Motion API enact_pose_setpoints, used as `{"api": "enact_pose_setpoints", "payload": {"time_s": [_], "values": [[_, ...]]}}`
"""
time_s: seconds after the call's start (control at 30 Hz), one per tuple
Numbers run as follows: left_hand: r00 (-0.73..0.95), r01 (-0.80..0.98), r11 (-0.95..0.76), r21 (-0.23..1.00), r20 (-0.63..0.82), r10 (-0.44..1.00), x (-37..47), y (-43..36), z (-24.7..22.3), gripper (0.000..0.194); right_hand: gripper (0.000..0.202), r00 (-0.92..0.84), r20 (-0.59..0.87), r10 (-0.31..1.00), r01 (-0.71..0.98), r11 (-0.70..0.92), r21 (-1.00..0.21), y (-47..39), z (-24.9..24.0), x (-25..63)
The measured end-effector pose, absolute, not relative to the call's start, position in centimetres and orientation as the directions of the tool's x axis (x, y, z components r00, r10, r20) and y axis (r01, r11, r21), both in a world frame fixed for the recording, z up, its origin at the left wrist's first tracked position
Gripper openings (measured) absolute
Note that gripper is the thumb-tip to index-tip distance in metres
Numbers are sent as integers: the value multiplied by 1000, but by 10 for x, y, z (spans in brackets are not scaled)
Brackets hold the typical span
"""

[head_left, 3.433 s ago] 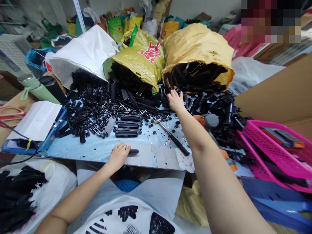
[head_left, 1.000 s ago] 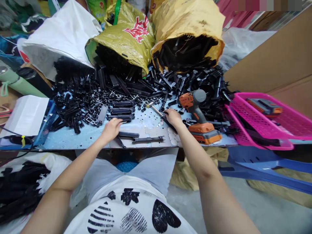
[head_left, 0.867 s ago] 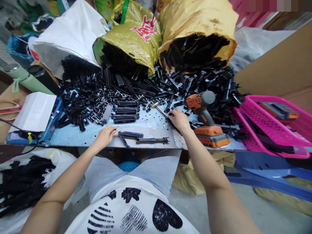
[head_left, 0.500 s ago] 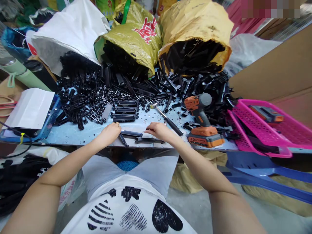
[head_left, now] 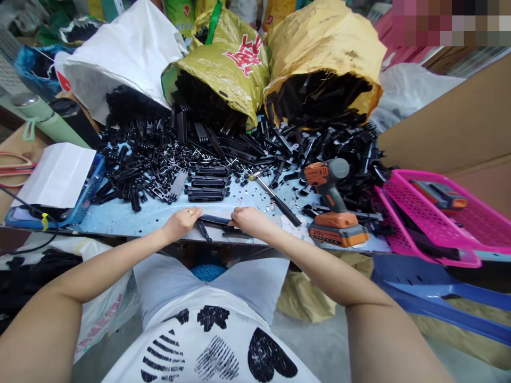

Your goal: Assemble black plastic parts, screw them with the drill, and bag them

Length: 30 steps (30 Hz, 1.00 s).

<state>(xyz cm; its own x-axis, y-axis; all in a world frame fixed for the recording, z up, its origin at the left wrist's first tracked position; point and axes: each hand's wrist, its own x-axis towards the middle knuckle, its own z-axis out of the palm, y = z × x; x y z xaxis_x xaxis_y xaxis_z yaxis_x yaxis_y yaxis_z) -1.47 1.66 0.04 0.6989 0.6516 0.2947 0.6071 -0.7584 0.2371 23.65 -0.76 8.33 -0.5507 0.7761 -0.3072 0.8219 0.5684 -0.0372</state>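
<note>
Near the table's front edge, my left hand [head_left: 182, 223] pinches the left end of a long black part [head_left: 215, 219]. My right hand [head_left: 249, 220] is closed at the same part's right end. A smaller black piece [head_left: 204, 231] lies just below, slanting toward the edge. Behind my hands is a stack of similar black parts [head_left: 206, 186]. A hammer [head_left: 275, 199] with a black handle lies to the right of the stack, and an orange cordless drill [head_left: 329, 197] stands further right. My fingertips hide both ends of the held part.
Heaps of black parts [head_left: 147, 154] spill from a white sack [head_left: 128, 48], an olive sack [head_left: 227, 69] and a yellow sack [head_left: 323, 42]. A pink basket [head_left: 435, 213] stands right, a blue tray [head_left: 85, 197] left. A blue plastic stool [head_left: 423, 290] is below right.
My right hand has moved left and now closes on the black part's right end. The view has shifted slightly, and the held part shows a darker face.
</note>
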Motion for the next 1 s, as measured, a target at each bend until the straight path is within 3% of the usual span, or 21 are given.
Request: {"api": "enact_pose_setpoints", "payload": {"time_s": [0.13,0.37,0.43,0.53,0.63,0.73,1.0], "values": [[725,568,-781,261,290,624,-19,20,-6,35,31,-534,-172,828,846,524,-100,-18,62,252],[736,602,-772,203,234,635,-22,12,-1,37,33,-537,225,813,732,582,-354,-39,8,275],[732,625,-764,161,222,645,-7,4,9,37,45,-521,305,797,689,604,-402,-41,-7,280],[787,582,-805,116,167,594,25,-7,20,53,59,-493,380,783,659,621,-425,-45,-26,283],[795,591,-795,135,73,603,54,-10,18,61,59,-443,427,789,690,603,-400,-50,-37,284],[762,629,-754,188,39,646,65,-8,9,49,58,-471,441,764,690,631,-354,-49,-39,287],[686,685,-686,247,101,721,64,-15,2,52,49,-759,329,561,490,826,-279,-8,-28,313]]}}
